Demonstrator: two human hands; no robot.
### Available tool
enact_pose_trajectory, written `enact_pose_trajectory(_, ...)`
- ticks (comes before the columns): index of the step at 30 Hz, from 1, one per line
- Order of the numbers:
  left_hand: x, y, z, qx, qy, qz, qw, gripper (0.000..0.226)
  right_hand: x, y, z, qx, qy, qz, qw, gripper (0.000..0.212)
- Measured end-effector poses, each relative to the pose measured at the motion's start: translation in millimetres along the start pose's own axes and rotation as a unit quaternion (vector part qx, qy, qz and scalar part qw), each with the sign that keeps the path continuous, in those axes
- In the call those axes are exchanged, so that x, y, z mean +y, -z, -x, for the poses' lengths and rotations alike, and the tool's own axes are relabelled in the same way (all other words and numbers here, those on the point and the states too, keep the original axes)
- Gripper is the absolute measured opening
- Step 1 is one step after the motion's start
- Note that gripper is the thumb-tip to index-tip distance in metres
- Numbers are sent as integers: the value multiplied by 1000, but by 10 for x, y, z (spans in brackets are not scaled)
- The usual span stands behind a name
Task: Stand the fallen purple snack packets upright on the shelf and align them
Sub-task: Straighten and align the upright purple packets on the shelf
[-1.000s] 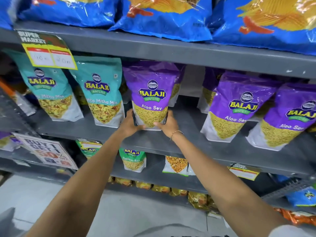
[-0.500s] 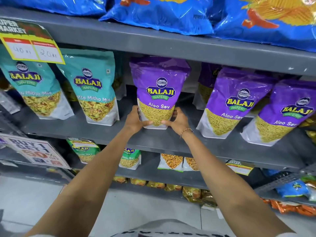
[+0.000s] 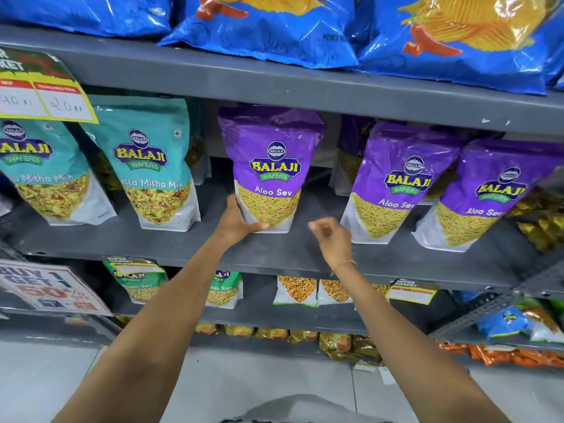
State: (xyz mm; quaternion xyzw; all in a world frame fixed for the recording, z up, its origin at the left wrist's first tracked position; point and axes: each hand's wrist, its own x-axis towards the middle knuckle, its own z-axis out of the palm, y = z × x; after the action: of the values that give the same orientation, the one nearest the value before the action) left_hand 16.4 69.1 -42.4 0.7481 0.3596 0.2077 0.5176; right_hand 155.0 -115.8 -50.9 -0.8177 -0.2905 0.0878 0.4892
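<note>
The purple packets point(image 3: 271, 166) read "BALAJI WAFERS, Aloo Sev". The teal packets point(image 3: 149, 160) read "BALAJI WAFERS", partly "Mitha Mix". A yellow price tag point(image 3: 45, 96) shows handwritten "40" and "20". A hanging sign point(image 3: 45, 288) says "BUY 1 GET 1, 50%".

The right hand point(image 3: 331, 239) is smeared with blur, so its fingers can't be read. A price card point(image 3: 42, 90) and the far-left teal packet point(image 3: 45, 172) run off the left edge. Purple packets at the back point(image 3: 351, 141) hide behind the front row.
</note>
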Motion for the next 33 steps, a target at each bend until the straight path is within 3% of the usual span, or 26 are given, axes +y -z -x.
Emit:
enact_pose_trajectory(4,59,-58,13,7,-3,16,1000,97,342,537,184,282,46,-101,953,30)
enact_pose_trajectory(6,58,-77,16,11,0,19,1000,97,462,807,88,309,7,-129,942,59)
enact_pose_trajectory(9,53,-85,15,15,7,11,1000,95,649,1130,-211,169,-90,-80,978,100)
enact_pose_trajectory(12,59,-87,-3,18,12,-5,1000,95,765,1299,-385,49,-114,-53,991,114)
enact_pose_trajectory(17,47,-84,2,21,17,-9,1000,93,794,1262,-491,31,-97,-78,992,98)
enact_pose_trajectory(24,54,-64,35,17,21,-18,999,99,943,1233,-526,9,-106,-85,991,111)
enact_pose_trajectory(33,135,-52,64,17,29,-35,999,90,721,1243,-438,-22,-112,-80,990,93)
